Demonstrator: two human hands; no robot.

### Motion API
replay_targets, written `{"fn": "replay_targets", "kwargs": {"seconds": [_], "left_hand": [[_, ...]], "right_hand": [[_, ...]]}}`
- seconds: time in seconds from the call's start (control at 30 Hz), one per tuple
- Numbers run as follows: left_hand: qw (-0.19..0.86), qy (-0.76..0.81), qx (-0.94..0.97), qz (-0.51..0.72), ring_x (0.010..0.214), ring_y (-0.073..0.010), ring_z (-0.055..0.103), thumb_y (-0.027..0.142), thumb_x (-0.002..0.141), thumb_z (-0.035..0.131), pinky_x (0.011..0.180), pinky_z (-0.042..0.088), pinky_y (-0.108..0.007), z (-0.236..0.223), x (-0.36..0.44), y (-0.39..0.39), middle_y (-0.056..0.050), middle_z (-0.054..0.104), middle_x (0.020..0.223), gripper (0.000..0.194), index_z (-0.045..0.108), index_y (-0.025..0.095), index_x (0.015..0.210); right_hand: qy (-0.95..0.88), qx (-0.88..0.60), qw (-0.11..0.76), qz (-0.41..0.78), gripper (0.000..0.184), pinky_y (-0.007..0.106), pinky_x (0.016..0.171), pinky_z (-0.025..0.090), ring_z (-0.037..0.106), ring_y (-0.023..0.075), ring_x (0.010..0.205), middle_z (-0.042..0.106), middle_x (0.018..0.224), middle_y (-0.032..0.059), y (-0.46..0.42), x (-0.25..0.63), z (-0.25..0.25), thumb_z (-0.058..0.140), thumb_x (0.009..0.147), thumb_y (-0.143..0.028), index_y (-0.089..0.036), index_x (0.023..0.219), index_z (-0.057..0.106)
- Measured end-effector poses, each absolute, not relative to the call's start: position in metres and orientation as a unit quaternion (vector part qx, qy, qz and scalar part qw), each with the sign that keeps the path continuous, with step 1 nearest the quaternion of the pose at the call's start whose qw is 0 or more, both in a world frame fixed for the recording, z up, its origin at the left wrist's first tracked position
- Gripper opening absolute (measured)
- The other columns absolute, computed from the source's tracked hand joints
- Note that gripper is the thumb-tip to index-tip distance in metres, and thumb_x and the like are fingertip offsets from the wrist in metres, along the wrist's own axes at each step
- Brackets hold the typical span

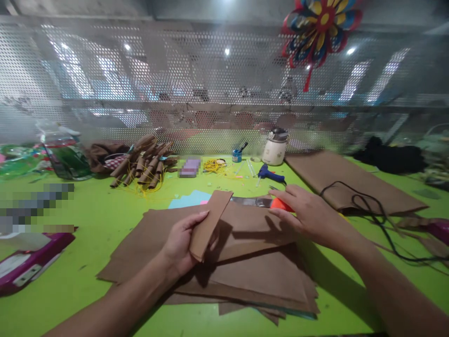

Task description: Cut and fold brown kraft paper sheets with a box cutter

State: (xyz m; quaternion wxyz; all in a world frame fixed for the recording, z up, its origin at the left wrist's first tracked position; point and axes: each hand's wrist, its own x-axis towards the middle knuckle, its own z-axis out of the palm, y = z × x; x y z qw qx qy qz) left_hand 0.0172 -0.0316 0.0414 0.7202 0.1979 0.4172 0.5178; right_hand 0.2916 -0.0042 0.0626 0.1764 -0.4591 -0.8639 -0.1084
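Observation:
My left hand (184, 241) is closed around a folded strip of brown paper (212, 220), tilted up over the stack, with the thumb on its face and the other fingers partly hidden behind. In my right hand (305, 213) is a knife (282, 204) with an orange handle. Its metal blade points left, toward the upper end of the folded strip; whether they touch I cannot tell. Under both hands lies an uneven stack of brown paper sheets (256, 276). Light blue paper (191, 200) shows behind the stack.
Behind lie a blue glue gun (271, 174), a cream bottle (274, 149), a small blue jar (237, 155) and rolled brown paper pieces (140, 168) with yellow string. At right are a large folded brown sheet (358, 182) and a black cable (382, 224); a purple power strip (38, 262) is at left.

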Motion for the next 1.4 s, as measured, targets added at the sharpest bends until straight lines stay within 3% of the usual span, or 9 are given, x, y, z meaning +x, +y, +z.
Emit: {"fn": "replay_targets", "kwargs": {"seconds": [0.17,0.33,0.47,0.63,0.97,1.1,1.4], "left_hand": [[0.72,0.428,0.21,0.504,0.041,-0.0171,0.055,0.016,0.088,0.045,0.038,0.044,-0.025,0.041,0.018,-0.033,-0.011,0.059,0.05,0.032,0.064,0.006,0.065],[0.644,0.484,0.249,0.538,0.053,-0.0173,0.061,0.017,0.075,0.067,0.052,0.05,-0.025,0.03,0.017,-0.033,-0.009,0.069,0.065,0.009,0.07,0.008,0.077],[0.616,0.466,0.383,0.506,0.069,-0.0187,0.064,0.034,0.074,0.075,0.062,0.049,-0.024,0.026,0.016,-0.038,-0.006,0.074,0.082,0.022,0.075,0.013,0.081],[0.57,0.452,0.535,0.43,0.087,-0.0214,0.063,0.043,0.085,0.063,0.075,0.047,-0.024,0.031,0.019,-0.046,-0.005,0.074,0.095,0.032,0.076,0.016,0.095],[0.575,0.43,0.574,0.393,0.087,-0.0229,0.06,0.046,0.087,0.059,0.074,0.045,-0.025,0.036,0.028,-0.05,-0.007,0.071,0.091,0.038,0.072,0.013,0.1],[0.571,0.428,0.583,0.389,0.087,-0.0227,0.06,0.047,0.087,0.058,0.075,0.046,-0.026,0.038,0.028,-0.051,-0.007,0.07,0.09,0.038,0.071,0.012,0.096],[0.598,0.447,0.55,0.374,0.066,-0.0192,0.06,0.054,0.084,0.059,0.063,0.048,-0.027,0.029,0.029,-0.05,-0.007,0.066,0.076,0.043,0.065,0.011,0.086]], "right_hand": [[-0.863,-0.471,0.162,-0.09,0.041,0.042,0.076,0.051,0.06,0.026,0.086,0.059,0.091,0.0107,-0.005,0.291,0.064,0.042,0.096,-0.045,-0.017,0.119,0.062],[-0.865,-0.47,0.151,-0.091,0.039,0.041,0.074,0.051,0.06,0.0257,0.085,0.06,0.091,0.0105,-0.006,0.29,0.064,0.044,0.096,-0.043,-0.017,0.119,0.062],[-0.863,-0.471,0.145,-0.106,0.037,0.039,0.073,0.05,0.059,0.0248,0.083,0.059,0.088,0.0098,-0.007,0.289,0.064,0.047,0.095,-0.042,-0.017,0.115,0.064],[-0.87,-0.451,0.157,-0.122,0.034,0.035,0.069,0.048,0.057,0.0233,0.08,0.059,0.086,0.0087,-0.008,0.29,0.062,0.049,0.094,-0.042,-0.019,0.115,0.064],[-0.881,-0.421,0.186,-0.108,0.033,0.037,0.071,0.048,0.055,0.0237,0.081,0.057,0.087,0.0092,0.001,0.287,0.052,0.049,0.094,-0.04,-0.016,0.111,0.065],[-0.867,-0.422,0.217,-0.154,0.036,0.036,0.067,0.046,0.053,0.0241,0.079,0.055,0.086,0.0096,0.004,0.284,0.047,0.047,0.095,-0.041,-0.015,0.113,0.064],[-0.855,-0.417,0.253,-0.18,0.039,0.032,0.062,0.042,0.054,0.0214,0.073,0.059,0.083,0.0084,-0.001,0.272,0.041,0.046,0.096,-0.045,-0.014,0.11,0.064]]}}
